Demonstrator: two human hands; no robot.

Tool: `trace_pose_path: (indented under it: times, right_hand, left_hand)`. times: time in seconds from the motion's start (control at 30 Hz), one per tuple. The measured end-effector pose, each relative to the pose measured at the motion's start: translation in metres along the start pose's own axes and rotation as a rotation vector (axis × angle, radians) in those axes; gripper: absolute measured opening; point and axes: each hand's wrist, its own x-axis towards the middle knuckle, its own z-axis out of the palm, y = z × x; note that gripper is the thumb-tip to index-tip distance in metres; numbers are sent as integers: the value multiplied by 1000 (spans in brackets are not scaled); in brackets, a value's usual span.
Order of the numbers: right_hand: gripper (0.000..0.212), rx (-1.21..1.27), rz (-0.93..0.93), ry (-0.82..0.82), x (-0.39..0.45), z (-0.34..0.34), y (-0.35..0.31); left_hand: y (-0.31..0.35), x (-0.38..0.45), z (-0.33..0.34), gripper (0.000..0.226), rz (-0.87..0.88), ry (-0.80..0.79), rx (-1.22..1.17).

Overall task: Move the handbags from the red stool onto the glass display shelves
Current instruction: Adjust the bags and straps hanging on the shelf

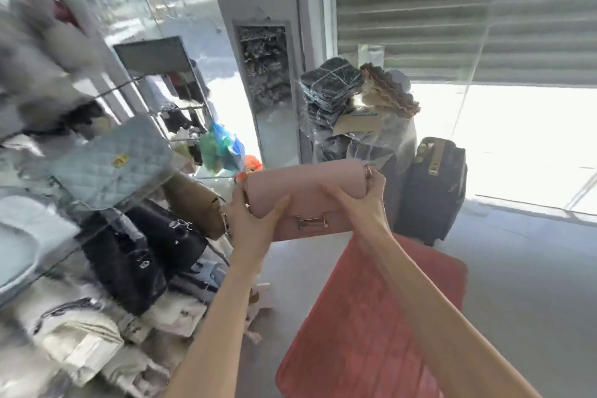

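A pink handbag (pixel 310 191) with a metal clasp is held in the air, above the far end of the red stool (pixel 371 317). My left hand (pixel 255 216) grips its left end and my right hand (pixel 361 200) grips its right end. The stool's top shows nothing lying on it. On the left stand the glass display shelves (pixel 64 252). They hold a light blue quilted bag (pixel 113 161), a brown bag (pixel 193 200) and a black bag (pixel 142 245) on a lower level.
A dark suitcase (pixel 433 187) stands on the floor behind the stool. Bundles wrapped in plastic (pixel 355 113) are stacked next to it. White and striped bags (pixel 80 333) pile up at the lower left. A roller shutter (pixel 452 10) hangs at the back.
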Motion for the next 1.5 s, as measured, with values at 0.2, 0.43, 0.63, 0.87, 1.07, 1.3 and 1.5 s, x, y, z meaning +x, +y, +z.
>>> trace_pose_path:
  times: [0.2,0.43,0.63,0.87,1.07,1.3,1.5]
  right_hand:
    - [75,23,-149,-140,-9,91,-66]
    - [72,111,-266,-282,-1,190,-140]
    - [63,129,-347,-296,9,269,-170]
    - [82,142,-386,-330,12,336,-195]
    - [50,103,-415,-404,23,371,-216]
    - [60,170,-301,-399,50,396,-223]
    - [68,158,-310,-459,64,414,-223]
  left_hand:
    - [69,20,-96,87,124,197,-17]
    - [140,62,-196,91,232,265,74]
    - [164,90,-269,81,320,221,126]
    - [185,114,-314,78,300,363,167]
    - [186,135,-339,79,261,335,84]
    - [192,160,-355,69,292,171,-1]
    - [192,177,-357,69,280,238,-23]
